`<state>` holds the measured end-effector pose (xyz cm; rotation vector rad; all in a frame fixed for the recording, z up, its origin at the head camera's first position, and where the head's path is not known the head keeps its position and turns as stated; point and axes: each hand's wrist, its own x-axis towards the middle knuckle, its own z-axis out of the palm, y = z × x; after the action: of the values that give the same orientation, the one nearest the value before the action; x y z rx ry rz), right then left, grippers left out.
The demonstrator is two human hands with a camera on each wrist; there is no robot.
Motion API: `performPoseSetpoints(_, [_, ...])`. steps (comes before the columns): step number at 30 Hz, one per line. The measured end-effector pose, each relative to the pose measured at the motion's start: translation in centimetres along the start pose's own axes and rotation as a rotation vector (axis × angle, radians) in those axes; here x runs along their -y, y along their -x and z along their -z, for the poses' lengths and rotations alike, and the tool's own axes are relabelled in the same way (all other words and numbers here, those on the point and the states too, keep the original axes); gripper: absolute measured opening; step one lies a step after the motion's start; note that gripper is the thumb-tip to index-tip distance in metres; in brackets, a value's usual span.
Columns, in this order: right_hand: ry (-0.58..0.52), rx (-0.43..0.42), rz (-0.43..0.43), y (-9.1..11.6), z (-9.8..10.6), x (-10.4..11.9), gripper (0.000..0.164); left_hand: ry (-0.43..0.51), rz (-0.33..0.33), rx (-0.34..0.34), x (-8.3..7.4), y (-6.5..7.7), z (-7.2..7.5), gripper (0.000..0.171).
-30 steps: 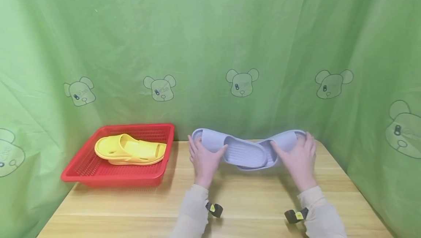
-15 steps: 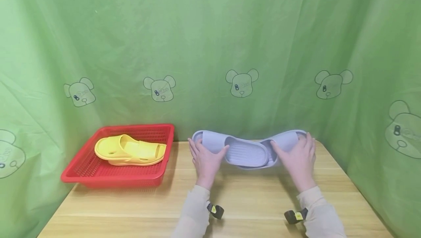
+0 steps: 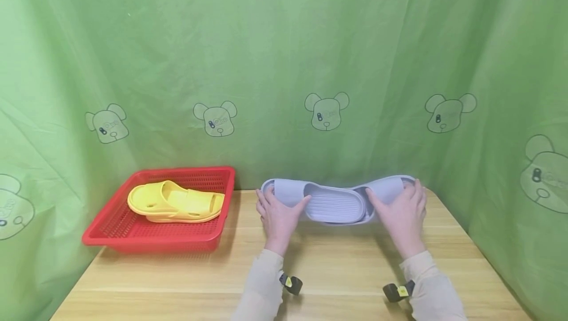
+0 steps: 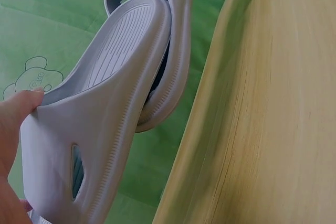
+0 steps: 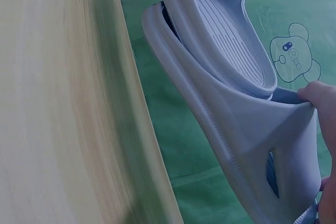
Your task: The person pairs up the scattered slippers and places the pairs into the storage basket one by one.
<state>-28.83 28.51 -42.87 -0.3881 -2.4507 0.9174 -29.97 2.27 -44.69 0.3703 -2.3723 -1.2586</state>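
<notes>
Two pale lavender slippers are held end to end above the table, near its back edge. My left hand (image 3: 280, 218) grips the left slipper (image 3: 335, 207) by its strap, thumb at the strap's inner edge. On the other side, my right hand (image 3: 405, 215) holds the right slipper (image 3: 387, 190) the same way. The left slipper's heel lies over the right slipper's footbed, reaching its strap opening, as the right wrist view shows on the upper slipper (image 5: 231, 40). Much of the right slipper's footbed is hidden underneath. In the left wrist view a side slot shows in the near strap (image 4: 58, 140).
A red plastic basket (image 3: 151, 244) stands on the left of the wooden table (image 3: 341, 271). Yellow slippers (image 3: 177, 202), stacked together, lie in it. A green curtain (image 3: 275, 64) with bear faces hangs behind and at both sides.
The left slipper has tilted nearer to level and shifted slightly right. Its heel sits further into the right slipper, so less of the right footbed shows. Both hands keep their hold; the basket is unmoved.
</notes>
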Motion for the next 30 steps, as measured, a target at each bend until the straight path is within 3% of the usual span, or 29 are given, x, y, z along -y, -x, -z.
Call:
performPoseSetpoints(9, [-0.018, -0.054, 0.022, 0.1, -0.3, 0.0, 0.114, -0.037, -0.004, -0.001, -0.2, 0.2, -0.2, 0.136])
performPoseSetpoints(30, [0.004, -0.066, 0.065, 0.5, -1.5, 0.3, 0.115, -0.039, -0.015, 0.005, -0.3, 1.0, -1.1, 0.135])
